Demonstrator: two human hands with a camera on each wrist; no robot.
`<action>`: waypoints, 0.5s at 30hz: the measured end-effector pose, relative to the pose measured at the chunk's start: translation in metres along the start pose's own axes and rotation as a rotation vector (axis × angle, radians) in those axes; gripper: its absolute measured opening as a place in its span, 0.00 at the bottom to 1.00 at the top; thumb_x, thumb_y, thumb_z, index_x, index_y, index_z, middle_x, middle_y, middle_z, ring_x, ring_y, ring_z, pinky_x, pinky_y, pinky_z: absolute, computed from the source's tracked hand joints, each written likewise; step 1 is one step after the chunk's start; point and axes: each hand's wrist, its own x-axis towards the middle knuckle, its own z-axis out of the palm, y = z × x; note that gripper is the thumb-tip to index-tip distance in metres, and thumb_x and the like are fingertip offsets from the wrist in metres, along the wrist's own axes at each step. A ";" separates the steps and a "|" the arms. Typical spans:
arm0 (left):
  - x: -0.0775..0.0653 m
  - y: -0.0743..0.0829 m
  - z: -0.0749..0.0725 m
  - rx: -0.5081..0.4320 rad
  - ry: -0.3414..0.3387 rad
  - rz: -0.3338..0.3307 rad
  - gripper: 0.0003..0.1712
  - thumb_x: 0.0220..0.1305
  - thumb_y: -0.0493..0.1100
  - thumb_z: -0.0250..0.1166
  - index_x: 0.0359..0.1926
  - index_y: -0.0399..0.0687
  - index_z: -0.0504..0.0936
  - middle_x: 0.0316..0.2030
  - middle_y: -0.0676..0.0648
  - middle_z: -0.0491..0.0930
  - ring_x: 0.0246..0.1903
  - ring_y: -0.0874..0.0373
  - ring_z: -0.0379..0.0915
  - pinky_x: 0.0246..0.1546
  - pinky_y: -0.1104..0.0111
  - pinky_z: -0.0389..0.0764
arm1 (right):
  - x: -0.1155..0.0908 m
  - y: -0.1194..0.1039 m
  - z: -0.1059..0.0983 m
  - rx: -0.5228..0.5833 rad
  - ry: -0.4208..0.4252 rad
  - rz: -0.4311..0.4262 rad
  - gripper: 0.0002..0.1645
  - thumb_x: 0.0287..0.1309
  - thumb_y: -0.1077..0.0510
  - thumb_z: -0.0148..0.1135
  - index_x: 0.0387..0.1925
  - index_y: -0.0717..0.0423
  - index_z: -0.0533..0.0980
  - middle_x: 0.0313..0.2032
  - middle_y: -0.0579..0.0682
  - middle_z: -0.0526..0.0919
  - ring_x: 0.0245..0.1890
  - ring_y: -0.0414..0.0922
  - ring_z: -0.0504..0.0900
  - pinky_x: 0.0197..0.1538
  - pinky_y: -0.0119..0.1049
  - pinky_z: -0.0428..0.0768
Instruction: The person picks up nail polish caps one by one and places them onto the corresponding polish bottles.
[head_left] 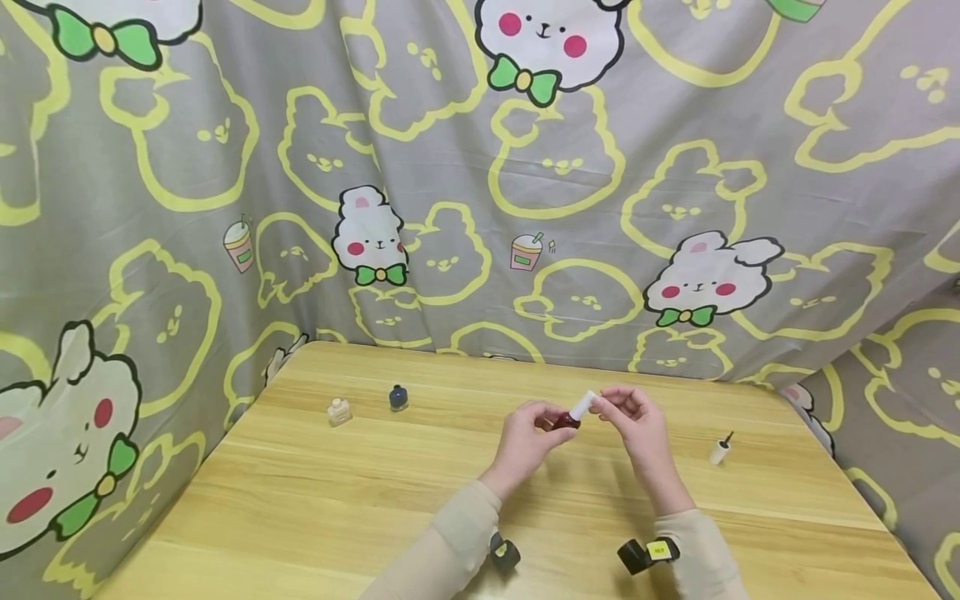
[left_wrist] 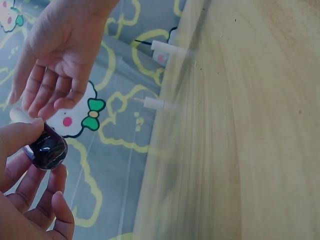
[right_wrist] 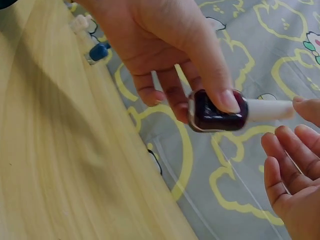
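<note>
My left hand grips a dark red nail polish bottle, thumb on one face and fingers under the other. The bottle lies tilted above the table, and its long white cap points toward my right hand. My right thumb and forefinger pinch the far end of that cap; the other fingers are loosely bent. In the left wrist view the dark bottle shows under the left thumb, with the right palm behind it.
A cream nail polish bottle and a dark blue one stand capless on the wooden table, at the left. On the right, a white brush cap stands brush up; the left wrist view shows a second brush cap. A patterned curtain hangs behind.
</note>
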 end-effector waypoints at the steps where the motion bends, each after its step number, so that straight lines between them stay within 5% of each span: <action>1: 0.001 0.000 -0.001 -0.006 0.002 -0.005 0.14 0.53 0.43 0.74 0.41 0.44 0.86 0.38 0.48 0.85 0.32 0.69 0.74 0.34 0.77 0.76 | 0.000 0.000 -0.002 0.000 0.003 0.000 0.15 0.59 0.64 0.65 0.43 0.71 0.72 0.28 0.38 0.85 0.30 0.33 0.83 0.38 0.28 0.82; 7: 0.004 -0.002 -0.004 -0.024 0.019 -0.021 0.15 0.53 0.43 0.74 0.42 0.44 0.86 0.38 0.47 0.85 0.33 0.67 0.75 0.34 0.76 0.76 | 0.004 -0.005 -0.013 -0.003 0.033 -0.026 0.11 0.60 0.65 0.64 0.42 0.66 0.74 0.29 0.39 0.85 0.30 0.34 0.84 0.38 0.27 0.81; 15: 0.007 -0.013 -0.007 -0.026 0.045 0.028 0.14 0.54 0.41 0.74 0.42 0.42 0.85 0.38 0.47 0.85 0.32 0.67 0.76 0.31 0.75 0.77 | 0.008 -0.011 -0.029 0.124 0.068 -0.069 0.10 0.59 0.69 0.62 0.41 0.70 0.73 0.28 0.43 0.85 0.30 0.37 0.85 0.37 0.27 0.82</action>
